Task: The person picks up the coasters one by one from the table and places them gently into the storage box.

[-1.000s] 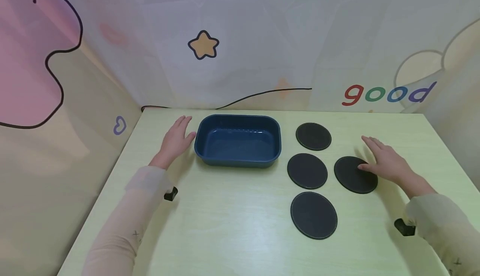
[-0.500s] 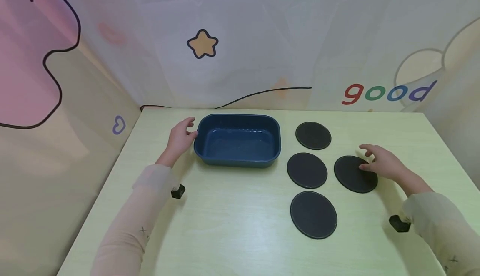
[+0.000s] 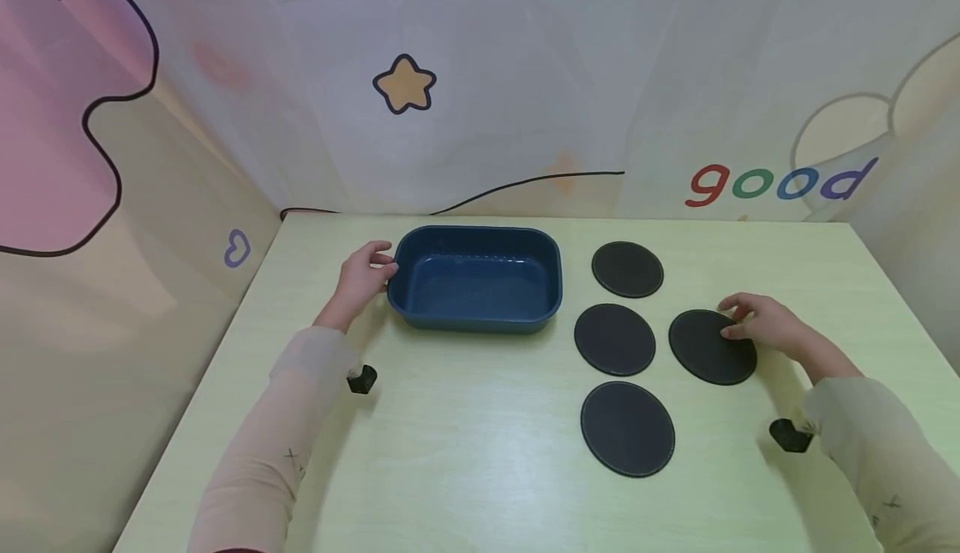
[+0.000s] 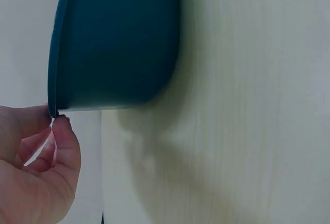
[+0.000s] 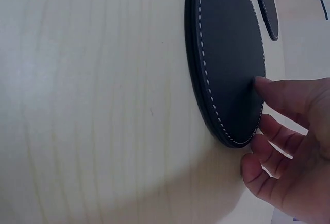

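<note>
A dark blue rectangular tray stands empty at the back middle of the pale table. My left hand is at its left end, thumb and fingers pinching the rim; the left wrist view shows my left hand closing on the tray at its edge. Several black round stitched coasters lie flat to the right. My right hand grips the rightmost coaster. Close up, my right hand has its thumb on top of that coaster and its fingers curled at the edge.
The other coasters lie at the back, in the middle and at the front. Printed fabric walls close the table's left, back and right sides. Bare tabletop stretches in front of the tray.
My left hand slid to the tray and its fingers closed on the rim. My right hand's straight fingers curled in around the rightmost coaster's edge. Tray and coasters stayed put.
</note>
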`<state>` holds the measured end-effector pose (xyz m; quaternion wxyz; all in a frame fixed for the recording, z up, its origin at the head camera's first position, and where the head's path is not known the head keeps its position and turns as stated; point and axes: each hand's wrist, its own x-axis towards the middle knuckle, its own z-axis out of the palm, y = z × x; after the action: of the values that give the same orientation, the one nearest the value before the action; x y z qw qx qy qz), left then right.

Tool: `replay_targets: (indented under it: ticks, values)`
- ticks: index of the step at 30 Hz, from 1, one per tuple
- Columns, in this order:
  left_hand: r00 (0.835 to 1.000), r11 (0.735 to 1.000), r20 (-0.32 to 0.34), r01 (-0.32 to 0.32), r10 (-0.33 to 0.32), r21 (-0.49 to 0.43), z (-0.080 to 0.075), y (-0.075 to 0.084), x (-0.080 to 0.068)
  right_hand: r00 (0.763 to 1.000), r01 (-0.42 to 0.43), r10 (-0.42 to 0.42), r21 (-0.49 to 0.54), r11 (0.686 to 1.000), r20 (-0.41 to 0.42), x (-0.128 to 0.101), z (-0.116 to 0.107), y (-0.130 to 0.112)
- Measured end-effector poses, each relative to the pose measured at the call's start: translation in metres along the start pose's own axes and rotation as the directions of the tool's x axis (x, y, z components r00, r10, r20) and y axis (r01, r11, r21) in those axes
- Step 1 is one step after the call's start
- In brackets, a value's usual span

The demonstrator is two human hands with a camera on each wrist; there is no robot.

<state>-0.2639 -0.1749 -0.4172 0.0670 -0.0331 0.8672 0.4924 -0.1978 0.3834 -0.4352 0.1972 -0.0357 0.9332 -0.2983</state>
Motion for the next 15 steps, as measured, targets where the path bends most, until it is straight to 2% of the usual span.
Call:
replay_targets:
  ticks: [6, 15]
  values:
    - [0.996, 0.995, 0.052, 0.079, -0.075, -0.064, -0.0019, 0.002, 0.0005, 0.998, -0.041, 0.041, 0.002, 0.999, 0.041, 0.0008, 0.0001, -0.005]
    - [0.992, 0.991, 0.069, 0.111, -0.106, -0.075, -0.0023, 0.0023, 0.002, 0.995, -0.075, 0.074, 0.004, 0.997, 0.06, 0.0022, -0.0018, -0.0087]
